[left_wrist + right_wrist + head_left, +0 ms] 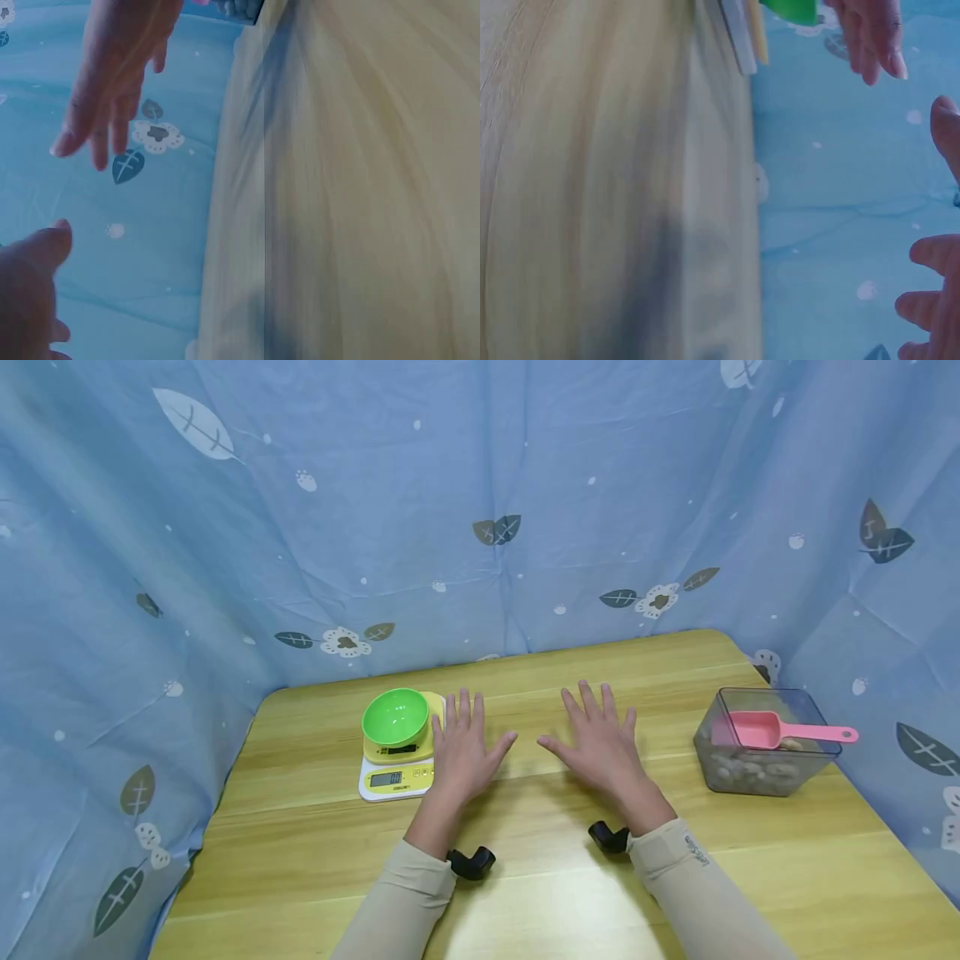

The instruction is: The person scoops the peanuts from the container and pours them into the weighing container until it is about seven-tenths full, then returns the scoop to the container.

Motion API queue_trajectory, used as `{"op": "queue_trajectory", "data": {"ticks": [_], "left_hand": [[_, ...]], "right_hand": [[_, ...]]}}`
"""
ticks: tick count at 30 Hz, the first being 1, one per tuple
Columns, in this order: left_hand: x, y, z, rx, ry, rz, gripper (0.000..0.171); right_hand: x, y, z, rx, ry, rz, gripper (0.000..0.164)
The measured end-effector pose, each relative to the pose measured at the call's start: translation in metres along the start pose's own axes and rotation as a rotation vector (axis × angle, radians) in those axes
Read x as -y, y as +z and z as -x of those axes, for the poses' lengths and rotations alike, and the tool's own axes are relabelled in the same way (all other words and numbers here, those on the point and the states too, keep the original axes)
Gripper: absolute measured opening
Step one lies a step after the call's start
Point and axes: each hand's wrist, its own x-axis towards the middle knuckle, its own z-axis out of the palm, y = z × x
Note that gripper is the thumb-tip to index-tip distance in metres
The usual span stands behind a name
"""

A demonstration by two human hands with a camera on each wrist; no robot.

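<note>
My left hand (463, 755) is held over the middle of the table with its fingers spread and nothing in it. Just left of it, a green bowl (395, 718) sits on a yellow and white kitchen scale (415, 777), whose right edge the hand partly covers. Fingers also spread, my right hand (600, 747) hovers level with the left and holds nothing. Farther right stands a clear grey plastic box (750, 768) with pale lumps, perhaps peanuts, inside. A pink scoop (756, 729) lies across its top, its handle past the right rim.
The wooden table (300, 868) has a light grain and rounded far corners. A blue curtain (420, 527) with leaf and flower prints hangs behind it and along both sides. Each wrist carries a small black camera mount (472, 863).
</note>
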Motion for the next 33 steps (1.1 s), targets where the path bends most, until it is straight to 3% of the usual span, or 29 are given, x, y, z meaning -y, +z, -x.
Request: {"op": "queue_trajectory", "data": {"ticks": [4,9,13,16,20,23,26,28,33], "left_hand": [[-0.009,0.001,-0.003,-0.028,0.038,0.14,0.089],[-0.024,0.003,-0.008,-0.011,0.085,0.355,0.088],[-0.039,0.003,-0.013,0.016,0.138,0.465,0.084],[-0.051,0.004,-0.014,0.04,0.177,0.522,0.081],[-0.063,0.007,-0.013,0.074,0.209,0.574,0.081],[-0.068,0.011,-0.012,0.101,0.217,0.607,0.082],[-0.071,0.016,-0.011,0.13,0.216,0.641,0.079],[-0.074,0.019,-0.01,0.152,0.215,0.677,0.078],[-0.084,0.026,-0.009,0.203,0.237,0.758,0.076]], "right_hand": [[-0.011,-0.017,0.011,-0.083,-0.041,-0.052,0.094],[-0.035,-0.043,0.025,-0.248,-0.097,-0.075,0.09],[-0.058,-0.07,0.042,-0.431,-0.12,-0.116,0.09],[-0.077,-0.089,0.058,-0.636,-0.099,-0.19,0.094],[-0.108,-0.106,0.082,-0.923,0.093,-0.327,0.08],[-0.129,-0.112,0.097,-1.047,0.327,-0.45,0.068],[-0.145,-0.111,0.105,-1.082,0.534,-0.603,0.062],[-0.152,-0.109,0.106,-1.084,0.621,-0.78,0.057],[-0.161,-0.101,0.104,-1.046,0.656,-1.247,0.053]]}}
